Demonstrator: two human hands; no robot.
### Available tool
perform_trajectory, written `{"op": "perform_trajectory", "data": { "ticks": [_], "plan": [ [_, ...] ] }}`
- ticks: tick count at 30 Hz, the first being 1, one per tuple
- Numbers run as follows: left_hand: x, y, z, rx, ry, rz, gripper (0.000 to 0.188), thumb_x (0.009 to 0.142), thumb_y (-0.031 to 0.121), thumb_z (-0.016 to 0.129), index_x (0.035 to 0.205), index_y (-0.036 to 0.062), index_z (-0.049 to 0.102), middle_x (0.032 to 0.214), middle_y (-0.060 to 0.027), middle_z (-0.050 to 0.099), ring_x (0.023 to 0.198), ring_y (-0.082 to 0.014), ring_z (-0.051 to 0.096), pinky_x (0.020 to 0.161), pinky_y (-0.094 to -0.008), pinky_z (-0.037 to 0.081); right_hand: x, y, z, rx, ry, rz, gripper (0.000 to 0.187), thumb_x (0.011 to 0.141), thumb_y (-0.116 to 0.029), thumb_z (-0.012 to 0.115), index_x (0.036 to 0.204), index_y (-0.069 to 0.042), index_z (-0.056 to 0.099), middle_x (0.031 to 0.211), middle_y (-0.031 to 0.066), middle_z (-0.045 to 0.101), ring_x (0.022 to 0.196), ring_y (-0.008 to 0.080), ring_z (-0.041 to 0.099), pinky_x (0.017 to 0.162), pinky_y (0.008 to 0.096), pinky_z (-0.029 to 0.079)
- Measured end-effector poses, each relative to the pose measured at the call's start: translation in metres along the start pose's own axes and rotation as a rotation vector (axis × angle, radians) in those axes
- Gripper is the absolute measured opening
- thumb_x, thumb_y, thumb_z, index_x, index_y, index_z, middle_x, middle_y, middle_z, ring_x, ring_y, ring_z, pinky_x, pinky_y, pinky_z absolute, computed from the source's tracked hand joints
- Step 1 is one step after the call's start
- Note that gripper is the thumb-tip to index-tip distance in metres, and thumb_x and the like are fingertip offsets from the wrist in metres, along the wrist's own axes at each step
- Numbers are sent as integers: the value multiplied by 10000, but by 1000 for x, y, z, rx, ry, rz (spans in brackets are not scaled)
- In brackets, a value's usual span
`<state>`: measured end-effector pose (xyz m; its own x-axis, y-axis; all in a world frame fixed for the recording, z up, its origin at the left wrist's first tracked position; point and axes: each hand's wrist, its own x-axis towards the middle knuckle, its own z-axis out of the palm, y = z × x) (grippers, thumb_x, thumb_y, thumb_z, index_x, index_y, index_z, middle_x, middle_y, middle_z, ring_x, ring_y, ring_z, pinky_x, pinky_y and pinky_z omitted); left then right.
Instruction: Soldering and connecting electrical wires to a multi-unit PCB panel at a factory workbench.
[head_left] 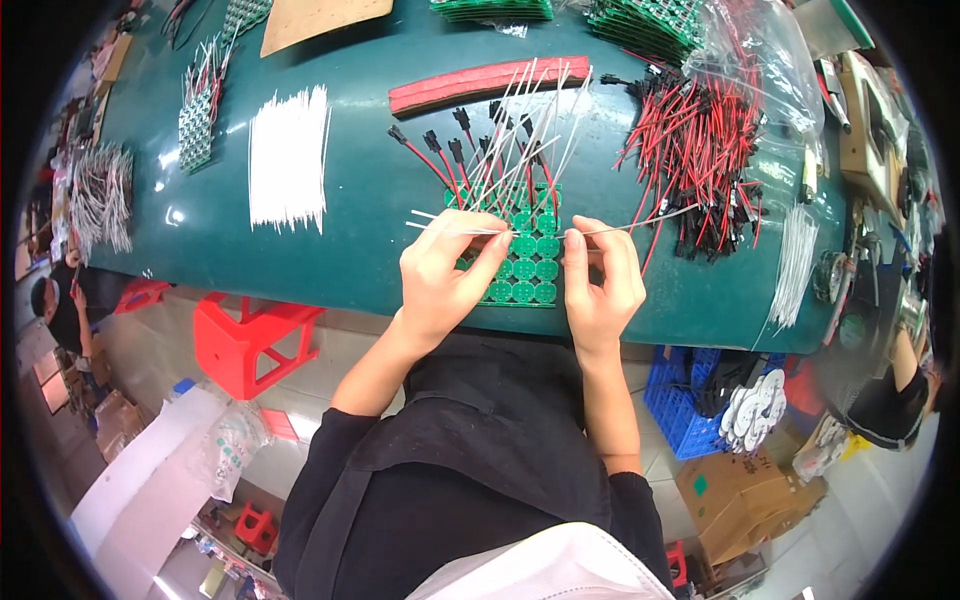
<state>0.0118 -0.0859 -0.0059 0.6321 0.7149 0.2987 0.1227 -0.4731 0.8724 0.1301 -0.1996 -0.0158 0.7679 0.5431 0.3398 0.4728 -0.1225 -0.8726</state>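
A green circuit board panel [522,270] with rows of round units lies on the table in front of me. From its far rows rise white wires [520,120] and red-black leads with black connectors [458,150]. Over the panel's left side my left hand [450,262] is closed, pinching a few thin white wires whose ends stick out to the left. My right hand [603,280], at the panel's right edge, pinches another white wire [660,215] between thumb and forefinger; its tail runs up to the right. Both sets of fingertips are just above the board.
A red foam bar [490,84] lies behind the panel. Red-black leads [690,150] are heaped to the right, near a white wire bundle [795,265]. More white wires [288,160] lie left. Board stacks [645,28] stand at the back. A red stool [250,345] is below the table edge.
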Motion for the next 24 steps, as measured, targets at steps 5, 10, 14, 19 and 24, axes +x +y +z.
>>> {"op": "perform_trajectory", "data": {
  "ticks": [5,10,14,19,24],
  "plan": [
    [1,-1,-1,32,5,27,133,798,-36,741,906,-13,666,873,-111,691,706,-174,685,614,-273,564,0,1,1,10,0,1,145,850,57,688,993,44,668,900,117,652,679,144,647,562,250,565],
    [1,-3,-1,29,-2,25,130,800,-34,739,906,-13,666,873,-110,691,706,-178,686,608,-276,558,0,2,1,-7,-3,-8,152,845,56,694,995,41,669,905,118,652,684,142,649,562,249,566],
    [1,-2,2,83,1,79,181,801,-27,740,958,-1,655,852,-104,684,700,-183,684,603,-283,552,3,2,3,-44,11,-60,159,834,55,705,987,41,664,906,123,656,685,152,647,551,252,559],
    [1,-3,8,162,-6,124,274,795,-26,745,1038,12,624,818,-81,675,697,-181,686,597,-285,551,1,5,8,-73,-1,-120,160,817,60,717,960,42,646,888,128,663,675,181,636,524,264,536],
    [1,0,10,111,55,140,280,779,-33,756,1017,16,618,810,-78,670,672,-173,679,586,-270,549,1,5,7,-90,-32,-113,163,814,53,722,958,41,644,875,125,666,676,192,634,520,270,519]
  ]
}}
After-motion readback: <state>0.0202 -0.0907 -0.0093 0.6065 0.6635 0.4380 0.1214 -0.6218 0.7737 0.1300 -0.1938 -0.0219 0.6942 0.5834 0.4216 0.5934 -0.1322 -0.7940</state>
